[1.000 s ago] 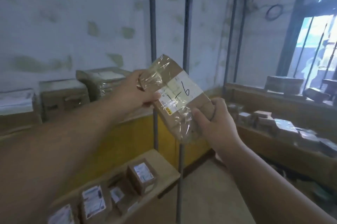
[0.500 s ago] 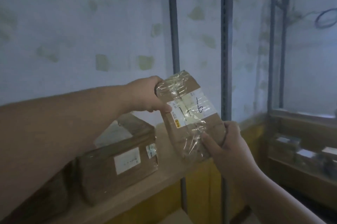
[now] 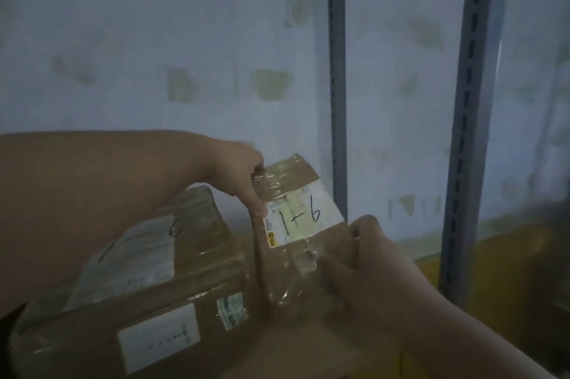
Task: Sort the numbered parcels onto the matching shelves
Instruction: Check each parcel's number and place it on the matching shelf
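The left hand point(image 3: 237, 172) holds the upper left corner of the small parcel point(image 3: 296, 224), with the thumb on the front face near the label point(image 3: 303, 218), and the right hand point(image 3: 367, 258) holds the lower right end, its fingers curled around the edge. So the grip is a two-handed one, closed on the parcel at opposite ends. The parcel stands almost upright, a little tilted, just above or already on the wooden shelf point(image 3: 308, 344); I cannot tell if its bottom edge touches. The label reads "1-6". Just beside it on the left lies a bigger box point(image 3: 160, 295) with a similar handwritten mark on top. I judge the parcel to be light and quite stiff, being cardboard, but the shiny tape around it can be slippery, so holding by the edges and corners, as now, seems the safest. Behind stand two grey metal posts point(image 3: 337, 85) and a pale wall.
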A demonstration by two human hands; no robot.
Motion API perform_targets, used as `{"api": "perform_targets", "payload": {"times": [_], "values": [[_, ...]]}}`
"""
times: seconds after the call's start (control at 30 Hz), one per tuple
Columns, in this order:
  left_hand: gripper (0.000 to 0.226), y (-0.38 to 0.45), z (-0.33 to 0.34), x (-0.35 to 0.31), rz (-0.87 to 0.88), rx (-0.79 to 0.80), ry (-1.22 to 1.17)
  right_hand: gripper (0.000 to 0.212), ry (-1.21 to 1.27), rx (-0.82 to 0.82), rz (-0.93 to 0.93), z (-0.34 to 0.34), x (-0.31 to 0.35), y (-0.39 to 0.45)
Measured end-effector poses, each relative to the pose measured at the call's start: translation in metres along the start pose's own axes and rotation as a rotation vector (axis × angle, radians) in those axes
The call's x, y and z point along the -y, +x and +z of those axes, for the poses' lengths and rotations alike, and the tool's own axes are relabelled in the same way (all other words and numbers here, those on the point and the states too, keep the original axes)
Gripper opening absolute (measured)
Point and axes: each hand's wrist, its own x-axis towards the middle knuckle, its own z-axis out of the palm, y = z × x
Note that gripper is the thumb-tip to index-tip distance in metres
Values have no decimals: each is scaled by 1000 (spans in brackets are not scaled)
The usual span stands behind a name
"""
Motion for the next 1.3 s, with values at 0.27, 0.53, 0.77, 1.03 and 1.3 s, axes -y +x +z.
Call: {"api": "perform_targets", "payload": {"times": [0.27, 0.53, 0.77, 1.03, 1.3], "values": [[81, 20, 14, 1, -35, 169, 234, 25, -59, 46, -87, 12, -7, 18], [79, 19, 24, -2, 37, 224, 278, 45, -212, -41, -175, 11, -3, 15], [70, 0, 17, -10, 208, 139, 170, 42, -277, -191, -270, 1, 11, -12], [57, -61, -2, -20, 250, -49, 11, 47, -247, -266, -422, -15, 30, -33], [48, -165, -9, -11, 55, -286, -191, 44, 9, -246, -670, -14, 65, -23]]}}
